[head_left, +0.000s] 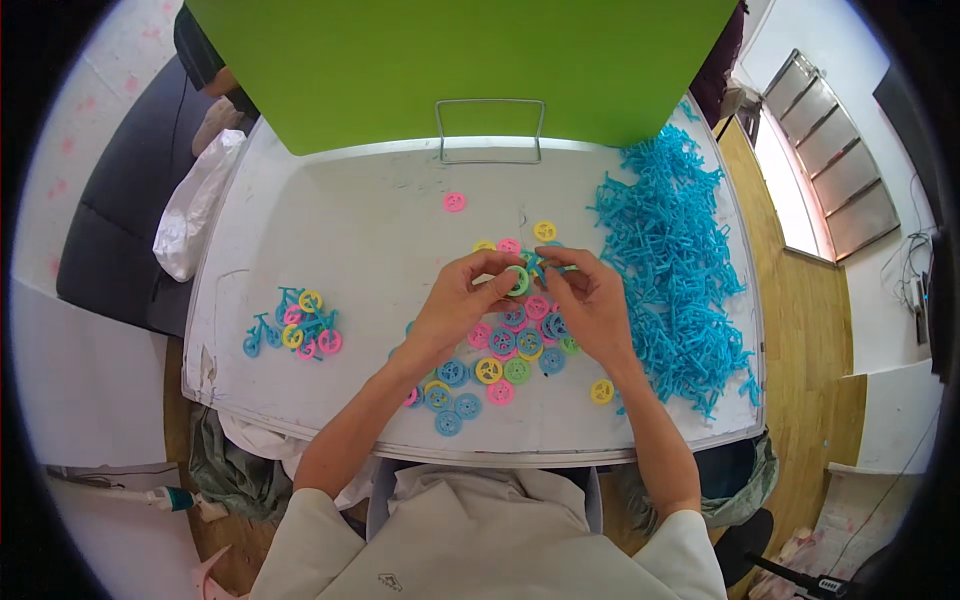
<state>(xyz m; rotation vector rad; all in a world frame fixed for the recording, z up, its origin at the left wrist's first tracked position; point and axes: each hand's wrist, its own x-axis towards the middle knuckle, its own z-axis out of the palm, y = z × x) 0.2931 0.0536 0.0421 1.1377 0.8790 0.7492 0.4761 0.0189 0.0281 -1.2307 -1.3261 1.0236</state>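
Note:
Over the middle of the table my two hands are close together. My left hand pinches a small green plastic wheel between thumb and fingers. Facing it, my right hand grips a blue plastic toy bike frame, mostly covered by the fingers. The wheel and the frame meet or nearly meet; I cannot tell whether they are joined. Below and around the hands lie loose wheels in pink, blue, yellow and green. At the left sits a small cluster of toy bikes with wheels on them.
A large heap of blue bike frames covers the table's right side. An upright green board with a metal wire stand closes off the far edge. A white plastic bag hangs by the left edge of the white table.

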